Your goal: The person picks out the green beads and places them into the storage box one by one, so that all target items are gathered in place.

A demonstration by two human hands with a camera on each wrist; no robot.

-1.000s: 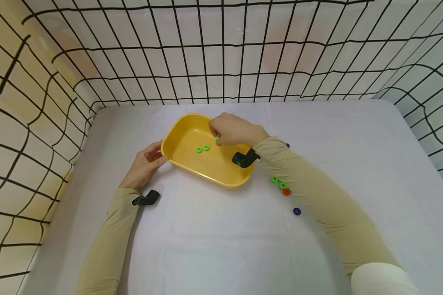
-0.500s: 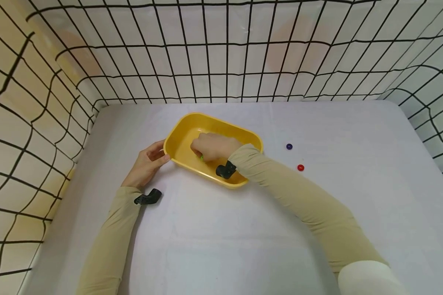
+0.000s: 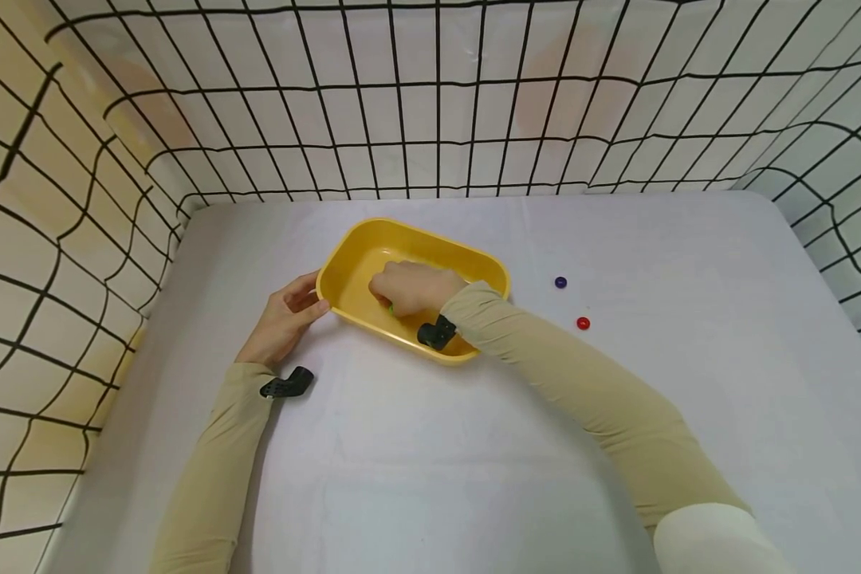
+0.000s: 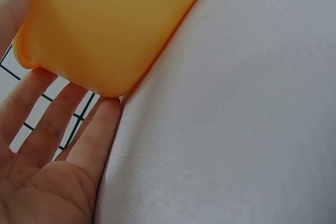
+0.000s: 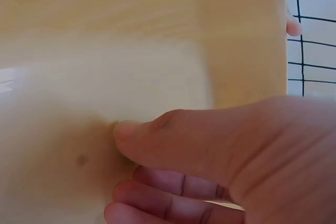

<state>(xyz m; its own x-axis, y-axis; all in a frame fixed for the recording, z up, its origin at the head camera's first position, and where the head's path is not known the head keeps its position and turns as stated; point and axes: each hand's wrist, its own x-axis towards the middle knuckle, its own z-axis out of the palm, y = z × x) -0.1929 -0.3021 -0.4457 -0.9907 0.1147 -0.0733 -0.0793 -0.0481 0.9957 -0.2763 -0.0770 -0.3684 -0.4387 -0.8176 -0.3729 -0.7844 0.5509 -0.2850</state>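
A yellow plastic tray [image 3: 376, 239] lies on the white tabletop. At its left corner my left hand [image 3: 276, 323] grips it, with the thumb at the rim and the fingers against the outer wall, as the left wrist view shows. Inside the tray is my right hand [image 3: 412, 287], fingers curled and pointing down. A bit of a green bead [image 3: 391, 309] shows at its fingertips, seemingly pinched. In the right wrist view, the thumb [image 5: 142, 135] bends over the curled fingers and hides what lies between them. The hand also covers part of the tray floor.
On the table right of the tray lie a purple bead [image 3: 560, 282] and a red bead [image 3: 583, 323]. The right sleeve [image 3: 581, 383] crosses the table there and hides what is under it. Black wire mesh [image 3: 438, 143] stands along the back and both sides.
My right hand has moved left and slightly nearer inside the tray, covering green beads seen there before. Its sleeve now hides several beads on the table, while the red one shows. The left hand holds still.
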